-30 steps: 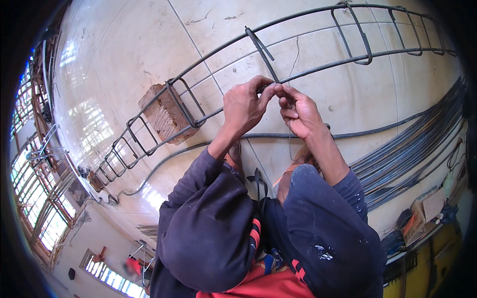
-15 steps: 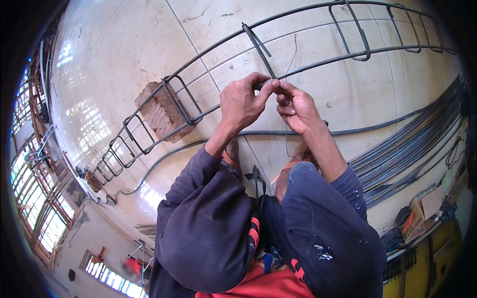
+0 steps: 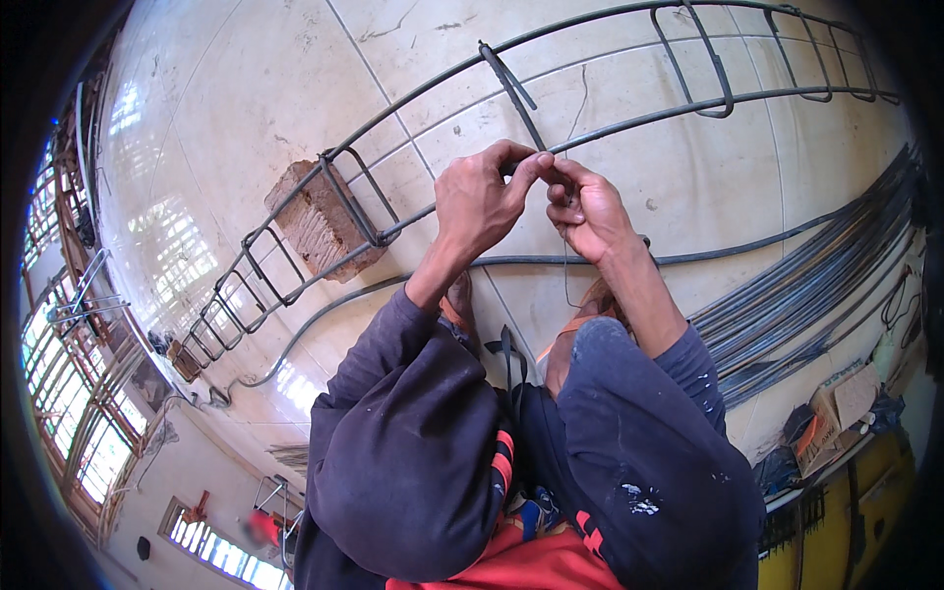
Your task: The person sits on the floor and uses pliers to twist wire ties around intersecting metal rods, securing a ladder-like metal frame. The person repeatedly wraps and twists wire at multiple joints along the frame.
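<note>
Plainly, left hand (image 3: 479,202) and right hand (image 3: 586,209) both pinched on half-hidden thin wire (image 3: 567,147).

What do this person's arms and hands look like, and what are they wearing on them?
Both hands are bare, with no gloves: the left hand and the right hand. Dark navy long sleeves, dusty and flecked with pale paint spots, cover both arms and stop short of the wrists.
</note>
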### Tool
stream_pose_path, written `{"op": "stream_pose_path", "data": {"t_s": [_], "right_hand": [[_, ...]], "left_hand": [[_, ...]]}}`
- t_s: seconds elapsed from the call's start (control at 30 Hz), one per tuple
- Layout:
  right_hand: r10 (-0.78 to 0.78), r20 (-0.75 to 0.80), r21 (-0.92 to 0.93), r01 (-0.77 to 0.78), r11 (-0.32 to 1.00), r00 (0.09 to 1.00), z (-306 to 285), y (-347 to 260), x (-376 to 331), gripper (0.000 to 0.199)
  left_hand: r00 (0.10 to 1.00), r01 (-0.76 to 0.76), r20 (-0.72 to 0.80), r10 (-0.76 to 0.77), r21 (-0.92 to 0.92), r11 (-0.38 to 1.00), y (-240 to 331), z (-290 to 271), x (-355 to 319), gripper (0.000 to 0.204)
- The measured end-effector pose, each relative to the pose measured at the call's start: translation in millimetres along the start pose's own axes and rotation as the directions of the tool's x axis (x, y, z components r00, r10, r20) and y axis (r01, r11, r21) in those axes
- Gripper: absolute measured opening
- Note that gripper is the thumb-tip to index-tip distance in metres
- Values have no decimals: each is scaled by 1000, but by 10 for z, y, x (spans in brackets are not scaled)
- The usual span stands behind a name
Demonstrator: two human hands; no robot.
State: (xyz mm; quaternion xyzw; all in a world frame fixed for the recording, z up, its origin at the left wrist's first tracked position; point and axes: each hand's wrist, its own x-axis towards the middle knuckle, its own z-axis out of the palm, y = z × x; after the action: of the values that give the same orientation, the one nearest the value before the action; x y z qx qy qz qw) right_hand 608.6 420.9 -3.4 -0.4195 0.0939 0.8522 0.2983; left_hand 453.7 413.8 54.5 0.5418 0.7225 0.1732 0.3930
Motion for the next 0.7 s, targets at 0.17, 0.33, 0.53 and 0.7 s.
{"op": "stream_pose_path", "data": {"t_s": [0.17,0.33,0.53,0.7], "right_hand": [[8,13,-2,-8,1000,1000,-3,-11,2,12],[5,-9,-10,-5,1000,1000,24,-1,-18,13],[8,-9,-14,-8,1000,1000,19,-11,-22,14],[4,-14,-23,-4,1000,1000,34,-12,-25,14]], "left_hand": [[1000,-4,7,4,21,1000,4,-8,8,34],[1000,-2,13,1,4,1000,-8,-8,4,34],[999,-40,-17,40,-14,999,-24,0,8,33],[1000,-23,11,23,-3,1000,-33,-1,12,34]]}}
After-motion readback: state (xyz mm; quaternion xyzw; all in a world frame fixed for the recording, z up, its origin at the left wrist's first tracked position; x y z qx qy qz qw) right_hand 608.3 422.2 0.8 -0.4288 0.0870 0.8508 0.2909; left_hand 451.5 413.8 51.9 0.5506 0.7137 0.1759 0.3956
